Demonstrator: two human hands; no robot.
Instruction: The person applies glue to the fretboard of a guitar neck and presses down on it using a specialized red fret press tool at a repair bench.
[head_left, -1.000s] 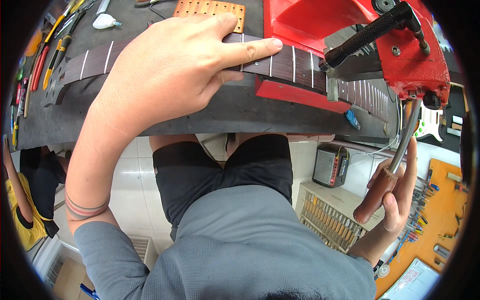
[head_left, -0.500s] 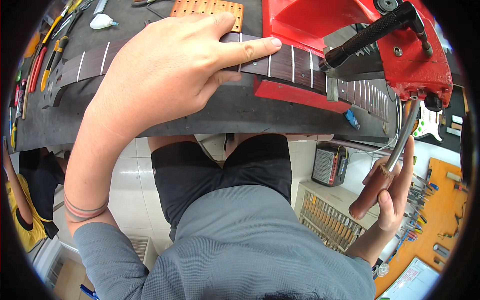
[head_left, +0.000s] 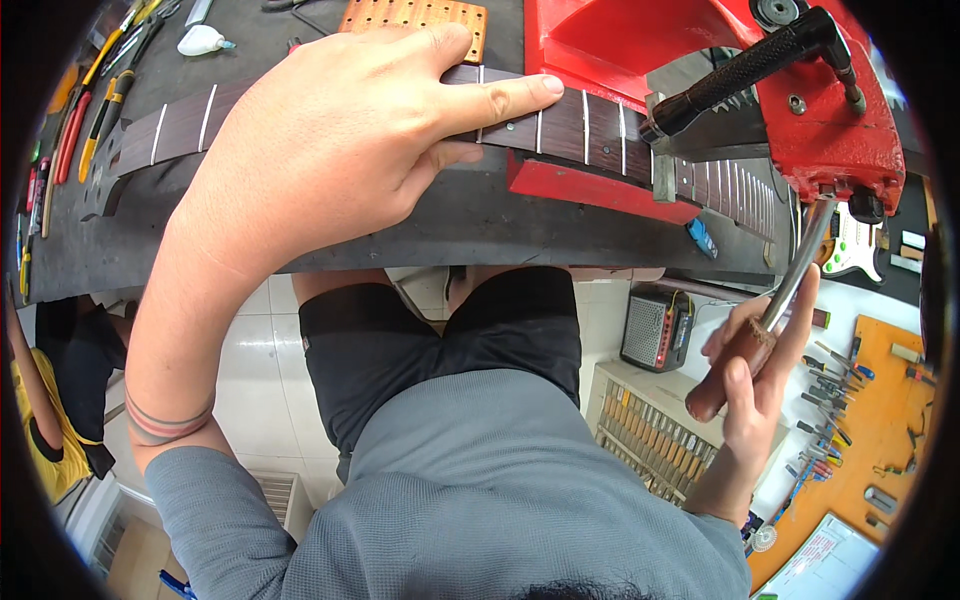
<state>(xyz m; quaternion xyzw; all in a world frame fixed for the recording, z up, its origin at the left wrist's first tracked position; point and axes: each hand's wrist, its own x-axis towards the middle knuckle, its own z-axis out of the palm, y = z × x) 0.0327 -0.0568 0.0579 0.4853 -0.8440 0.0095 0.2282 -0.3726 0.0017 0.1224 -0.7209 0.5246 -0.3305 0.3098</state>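
Observation:
A guitar neck (head_left: 560, 125) with a dark fretboard and metal frets lies across the bench. My left hand (head_left: 340, 130) lies over it, index finger stretched along the fretboard, thumb at the near edge, the other fingers partly hidden. To its right, the neck passes through a red press (head_left: 835, 130), resting on a red support block (head_left: 600, 190). A metal pressing block (head_left: 665, 165) sits against the fretboard. My right hand (head_left: 755, 380) is wrapped round the brown handle (head_left: 735, 372) of the press's metal lever (head_left: 800, 260), its index finger extended along the rod.
A drilled wooden block (head_left: 415, 16), a small white bottle (head_left: 203, 41) and hand tools (head_left: 100, 120) lie on the dark bench (head_left: 420, 240). A blue tool (head_left: 702, 238) rests near its edge. Below stands a small amplifier (head_left: 655, 330). Another person (head_left: 50, 400) is at left.
The lever handle and my right hand have swung slightly left, toward my body. My left hand keeps its place on the neck.

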